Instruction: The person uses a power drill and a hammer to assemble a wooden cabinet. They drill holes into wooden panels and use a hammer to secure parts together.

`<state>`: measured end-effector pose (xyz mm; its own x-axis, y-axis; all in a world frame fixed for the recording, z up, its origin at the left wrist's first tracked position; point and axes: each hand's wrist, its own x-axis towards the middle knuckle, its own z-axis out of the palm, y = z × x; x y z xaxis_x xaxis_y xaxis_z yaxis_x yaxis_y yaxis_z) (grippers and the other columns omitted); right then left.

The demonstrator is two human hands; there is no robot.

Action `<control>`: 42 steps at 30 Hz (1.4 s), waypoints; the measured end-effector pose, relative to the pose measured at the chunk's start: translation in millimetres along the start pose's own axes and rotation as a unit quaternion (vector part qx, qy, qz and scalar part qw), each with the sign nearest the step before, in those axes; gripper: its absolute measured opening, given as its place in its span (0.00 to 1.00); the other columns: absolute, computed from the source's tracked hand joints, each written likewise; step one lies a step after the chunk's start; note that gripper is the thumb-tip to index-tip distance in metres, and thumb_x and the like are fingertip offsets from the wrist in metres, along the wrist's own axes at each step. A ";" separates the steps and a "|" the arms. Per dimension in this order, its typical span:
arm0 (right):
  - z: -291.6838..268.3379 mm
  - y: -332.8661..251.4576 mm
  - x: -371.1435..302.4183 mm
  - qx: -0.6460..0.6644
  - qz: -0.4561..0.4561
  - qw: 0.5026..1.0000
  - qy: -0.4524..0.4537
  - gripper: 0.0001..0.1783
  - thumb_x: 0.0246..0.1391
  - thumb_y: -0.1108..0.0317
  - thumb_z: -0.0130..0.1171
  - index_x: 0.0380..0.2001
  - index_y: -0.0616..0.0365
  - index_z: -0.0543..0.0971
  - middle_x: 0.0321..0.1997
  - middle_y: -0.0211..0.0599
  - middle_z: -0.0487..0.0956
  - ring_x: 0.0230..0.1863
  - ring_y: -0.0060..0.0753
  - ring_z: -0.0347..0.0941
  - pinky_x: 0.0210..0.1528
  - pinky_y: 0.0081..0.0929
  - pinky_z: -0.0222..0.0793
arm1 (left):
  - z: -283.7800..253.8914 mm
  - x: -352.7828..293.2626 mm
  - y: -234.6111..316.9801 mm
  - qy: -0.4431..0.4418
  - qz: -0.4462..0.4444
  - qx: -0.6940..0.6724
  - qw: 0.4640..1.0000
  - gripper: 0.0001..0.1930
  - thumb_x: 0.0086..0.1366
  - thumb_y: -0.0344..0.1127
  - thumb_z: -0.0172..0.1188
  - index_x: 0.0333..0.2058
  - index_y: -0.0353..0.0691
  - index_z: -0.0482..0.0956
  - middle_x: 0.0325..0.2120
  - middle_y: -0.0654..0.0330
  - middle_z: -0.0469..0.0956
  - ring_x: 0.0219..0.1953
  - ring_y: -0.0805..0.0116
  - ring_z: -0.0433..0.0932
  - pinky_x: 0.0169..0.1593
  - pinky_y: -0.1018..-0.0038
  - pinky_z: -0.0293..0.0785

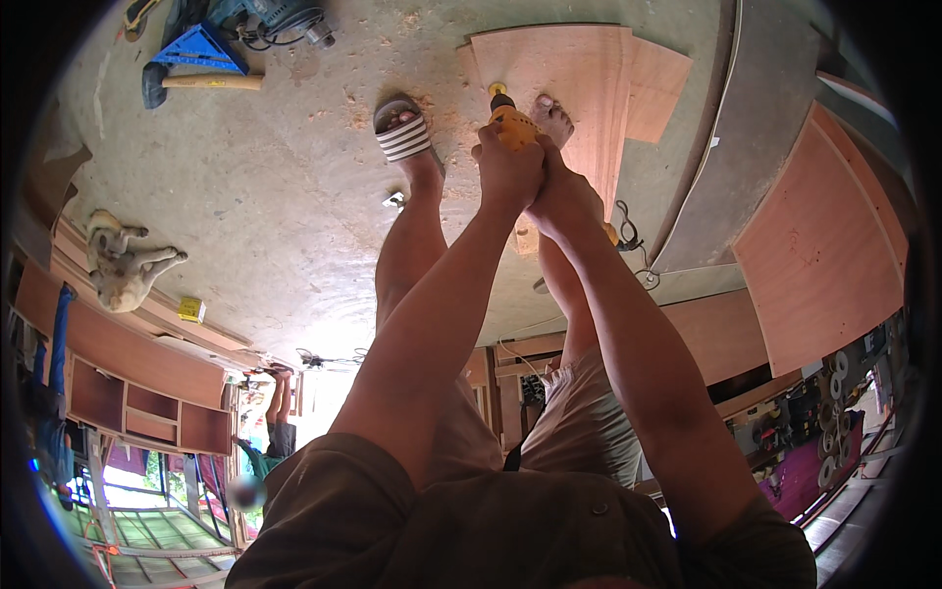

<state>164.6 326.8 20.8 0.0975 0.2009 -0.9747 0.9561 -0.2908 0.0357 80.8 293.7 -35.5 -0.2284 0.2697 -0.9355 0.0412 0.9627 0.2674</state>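
Observation:
A yellow corded power drill (514, 127) is gripped in both my hands, pointing away from me and down. My left hand (509, 174) wraps round the front of its body. Close behind, my right hand (567, 199) is closed round the drill's rear, which my fingers largely hide. A round yellow bit, like a hole saw (497, 89), sits at the drill's black chuck over a reddish plywood sheet (585, 74). Whether the bit touches the wood or has cut into it, I cannot tell. My bare right foot (552, 118) rests on the sheet beside the drill.
My sandalled left foot (401, 133) stands on the concrete floor among wood shavings. Far left lie a hammer (211, 82), a blue speed square (201, 49) and a blue power tool (285, 18). A dog (126, 260) lies at left near a yellow box (191, 310). Plywood panels (824, 245) lean at right.

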 end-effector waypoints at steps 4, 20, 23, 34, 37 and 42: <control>-9.1 -4.8 -2.6 -0.004 0.014 1.000 -0.018 0.48 0.55 0.41 0.60 0.74 0.34 0.51 0.46 0.50 0.85 0.49 0.55 0.83 0.50 0.49 0.79 | 1.9 -1.9 7.3 0.013 -0.013 0.019 1.000 0.36 0.58 0.37 0.61 0.62 0.32 0.58 0.56 0.32 0.62 0.55 0.34 0.73 0.59 0.56 0.75; -20.1 -6.7 -5.8 -0.021 0.023 0.998 -0.049 0.45 0.58 0.43 0.53 0.75 0.34 0.49 0.43 0.45 0.86 0.49 0.49 0.84 0.50 0.45 0.77 | 4.4 -6.0 15.2 0.015 -0.023 0.040 0.999 0.38 0.58 0.41 0.59 0.64 0.29 0.58 0.55 0.26 0.65 0.54 0.33 0.75 0.58 0.54 0.75; -19.1 -4.5 -5.2 -0.018 0.017 0.998 -0.049 0.45 0.58 0.43 0.53 0.75 0.36 0.48 0.44 0.46 0.86 0.49 0.50 0.83 0.51 0.45 0.77 | 5.1 -6.5 14.5 0.006 -0.021 0.041 0.999 0.38 0.58 0.41 0.59 0.64 0.29 0.58 0.56 0.26 0.64 0.54 0.32 0.74 0.59 0.55 0.75; -15.5 -2.8 -5.4 -0.008 0.021 0.999 -0.050 0.46 0.58 0.42 0.54 0.75 0.34 0.48 0.49 0.49 0.85 0.53 0.51 0.82 0.53 0.45 0.76 | 6.4 -5.6 5.5 0.016 -0.008 0.040 0.999 0.36 0.58 0.38 0.60 0.63 0.32 0.58 0.56 0.30 0.62 0.55 0.33 0.73 0.61 0.55 0.74; -12.0 -1.5 -3.8 -0.002 0.025 0.998 -0.049 0.45 0.58 0.42 0.54 0.75 0.34 0.49 0.49 0.48 0.85 0.54 0.51 0.82 0.54 0.45 0.76 | 6.0 -4.1 3.2 0.016 -0.005 0.033 0.999 0.36 0.58 0.36 0.60 0.63 0.33 0.58 0.57 0.32 0.61 0.55 0.33 0.73 0.61 0.55 0.74; -1.3 2.3 -0.9 0.007 -0.003 1.000 -0.003 0.47 0.56 0.42 0.58 0.74 0.35 0.50 0.43 0.52 0.85 0.47 0.57 0.83 0.49 0.51 0.79 | 4.0 -2.9 0.0 0.016 0.004 0.032 0.999 0.35 0.58 0.37 0.60 0.62 0.32 0.59 0.56 0.30 0.63 0.55 0.33 0.73 0.60 0.55 0.74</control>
<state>167.1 327.2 22.0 0.0895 0.1977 -0.9762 0.9528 -0.3026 0.0261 85.4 293.1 -33.7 -0.2591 0.2770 -0.9253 0.1048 0.9604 0.2582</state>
